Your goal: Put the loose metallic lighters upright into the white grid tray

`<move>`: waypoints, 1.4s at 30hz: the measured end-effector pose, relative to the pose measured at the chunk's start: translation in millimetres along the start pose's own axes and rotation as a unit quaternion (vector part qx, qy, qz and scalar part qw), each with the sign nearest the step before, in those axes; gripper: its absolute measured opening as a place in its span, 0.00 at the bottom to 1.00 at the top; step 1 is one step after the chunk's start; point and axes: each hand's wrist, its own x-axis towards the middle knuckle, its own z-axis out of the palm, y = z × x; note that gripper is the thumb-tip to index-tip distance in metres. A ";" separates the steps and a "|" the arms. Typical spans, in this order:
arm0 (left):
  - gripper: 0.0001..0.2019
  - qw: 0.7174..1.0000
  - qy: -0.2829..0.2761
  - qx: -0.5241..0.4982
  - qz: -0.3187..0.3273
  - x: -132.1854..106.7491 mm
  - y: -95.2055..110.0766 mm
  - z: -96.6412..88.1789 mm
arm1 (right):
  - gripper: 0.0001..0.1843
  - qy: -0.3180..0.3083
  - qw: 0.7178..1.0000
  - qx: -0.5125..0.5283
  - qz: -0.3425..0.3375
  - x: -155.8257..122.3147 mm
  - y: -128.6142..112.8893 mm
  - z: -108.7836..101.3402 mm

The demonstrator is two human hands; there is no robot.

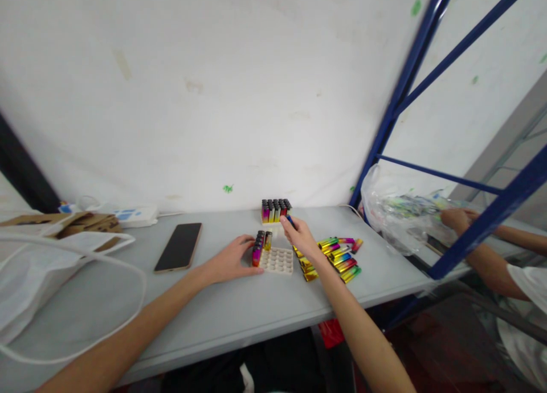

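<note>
A white tray [280, 262] with round holes lies on the table, a row of upright lighters [257, 250] along its left side and one yellow lighter [268, 241] beside that row. My left hand [235, 261] curves around the tray's left end, thumb at the front edge and fingers behind the row, gripping it. Above the tray's right side, my right hand [302, 238] is closed on a dark blue lighter [291, 221], partly hidden by the fingers. To the right lies a pile of shiny multicoloured lighters [337, 259], partly behind my right wrist.
A second tray packed with upright lighters [276, 211] stands by the wall. On the left are a phone [179, 246], a white bag [38, 285] and cardboard [85, 228]. A blue metal frame [395, 105] rises at right, with a plastic bag [391, 222] and another person's arms [478, 250].
</note>
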 end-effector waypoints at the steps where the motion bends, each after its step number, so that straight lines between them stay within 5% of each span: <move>1: 0.33 1.000 0.002 0.002 0.002 0.0 -0.2 0.1 | 0.30 0.023 0.999 -0.033 -0.007 -0.3 1.1 0.0; 5: 0.33 1.000 0.007 0.006 0.005 0.1 -0.6 0.6 | 0.26 0.096 0.989 -0.110 -0.006 -2.3 3.1 -2.8; 13: 0.34 1.000 -0.006 0.003 0.000 0.5 1.4 -0.9 | 0.25 0.105 0.981 -0.153 -0.048 -3.2 3.1 -3.4; 20: 0.38 1.000 -0.017 -0.010 -0.012 0.5 -0.5 0.1 | 0.18 -0.064 0.984 -0.153 -0.068 -6.9 -8.1 -3.3; 26: 0.38 1.000 -0.022 -0.009 0.000 -0.3 -1.8 0.6 | 0.23 -0.109 0.939 -0.269 -0.184 -5.9 -14.9 -10.0; 34: 0.38 1.000 -0.015 -0.012 0.012 0.0 -7.5 4.1 | 0.18 -0.203 0.942 -0.250 -0.097 -9.5 -25.2 -12.4; 42: 0.37 1.000 -0.012 -0.017 0.011 0.4 -5.8 2.9 | 0.17 -0.213 0.921 -0.317 -0.073 -10.1 -30.3 -6.0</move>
